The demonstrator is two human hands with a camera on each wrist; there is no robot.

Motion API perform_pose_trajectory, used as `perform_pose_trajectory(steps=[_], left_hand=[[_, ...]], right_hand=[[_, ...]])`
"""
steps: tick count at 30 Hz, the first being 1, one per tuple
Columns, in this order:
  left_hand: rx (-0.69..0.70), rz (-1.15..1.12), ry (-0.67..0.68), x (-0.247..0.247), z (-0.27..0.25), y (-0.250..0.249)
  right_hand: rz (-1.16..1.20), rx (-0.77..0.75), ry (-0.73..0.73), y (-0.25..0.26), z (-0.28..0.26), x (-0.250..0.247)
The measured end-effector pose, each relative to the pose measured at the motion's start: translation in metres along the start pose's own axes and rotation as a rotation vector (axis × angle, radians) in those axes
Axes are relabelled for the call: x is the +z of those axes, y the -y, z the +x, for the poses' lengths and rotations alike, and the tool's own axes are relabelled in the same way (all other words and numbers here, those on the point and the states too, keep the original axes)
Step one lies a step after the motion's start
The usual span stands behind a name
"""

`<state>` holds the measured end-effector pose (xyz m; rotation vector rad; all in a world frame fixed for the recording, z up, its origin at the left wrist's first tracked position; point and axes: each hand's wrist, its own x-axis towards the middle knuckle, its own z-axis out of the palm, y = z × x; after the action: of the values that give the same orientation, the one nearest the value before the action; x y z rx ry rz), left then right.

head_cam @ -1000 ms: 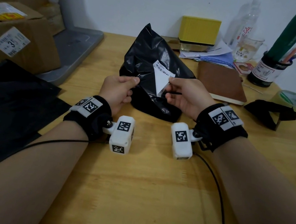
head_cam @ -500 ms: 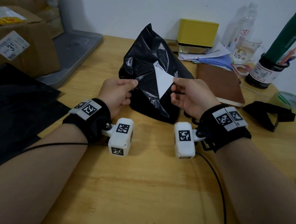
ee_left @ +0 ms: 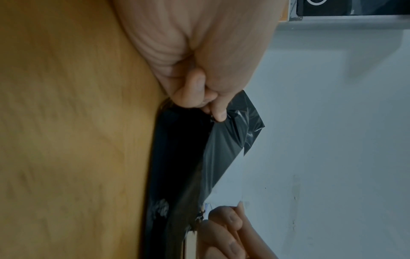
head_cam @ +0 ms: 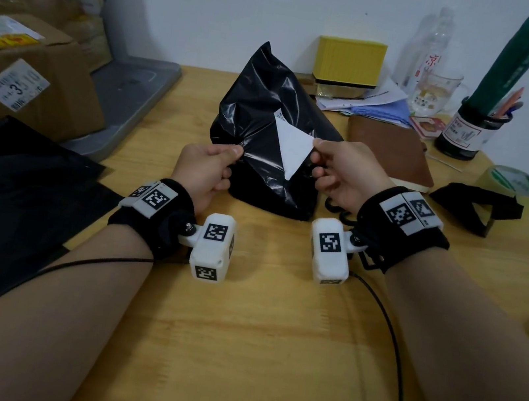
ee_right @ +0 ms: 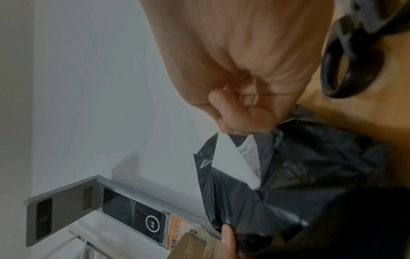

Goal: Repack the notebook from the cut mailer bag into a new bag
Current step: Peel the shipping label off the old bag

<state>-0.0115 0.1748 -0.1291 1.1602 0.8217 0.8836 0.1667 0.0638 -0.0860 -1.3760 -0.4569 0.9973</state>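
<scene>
Upright, the mailer bag (head_cam: pixel 261 123) peaks upward; left hand (head_cam: pixel 203 170) pinches plastic, right hand (head_cam: pixel 340 174) pinches label (head_cam: pixel 291 144).

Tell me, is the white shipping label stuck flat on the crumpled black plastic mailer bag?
No, partly peeled: the right hand pinches the white label's lifted corner.

left hand (ee_left: pixel 199 57) pinching black mailer bag (ee_left: pixel 224 140)
</scene>
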Motion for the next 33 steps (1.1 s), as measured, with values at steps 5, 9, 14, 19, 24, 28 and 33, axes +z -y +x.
perform_pose_trajectory(steps=[5, 9, 14, 19, 24, 28, 33], left_hand=[[-0.003, -0.003, -0.002, -0.0006, 0.0004, 0.0003], [-0.005, 0.005, -0.005, -0.0006, 0.0007, 0.0007], [-0.012, -0.009, -0.006, -0.0011, 0.0011, 0.0014], [-0.02, -0.02, -0.037, -0.0006, 0.0018, 0.001], [-0.021, -0.027, -0.043, -0.0011, 0.0018, 0.0007], [-0.016, -0.003, -0.026, -0.001, 0.0012, 0.0008], [-0.011, 0.012, -0.007, -0.0007, 0.0003, 0.0009]], right_hand=[[0.001, -0.003, -0.003, 0.0003, 0.0006, -0.0011], [-0.004, -0.009, -0.013, 0.0012, 0.0008, -0.0023], [-0.05, -0.007, 0.019, -0.0008, -0.0014, -0.0004], [-0.075, 0.08, 0.111, -0.0014, -0.0028, -0.0004], [-0.301, 0.041, 0.145, -0.002, -0.0062, 0.0006], [-0.41, -0.014, 0.121, -0.0069, -0.0048, 0.0048], [-0.413, -0.033, 0.073, -0.0076, -0.0034, 0.0044]])
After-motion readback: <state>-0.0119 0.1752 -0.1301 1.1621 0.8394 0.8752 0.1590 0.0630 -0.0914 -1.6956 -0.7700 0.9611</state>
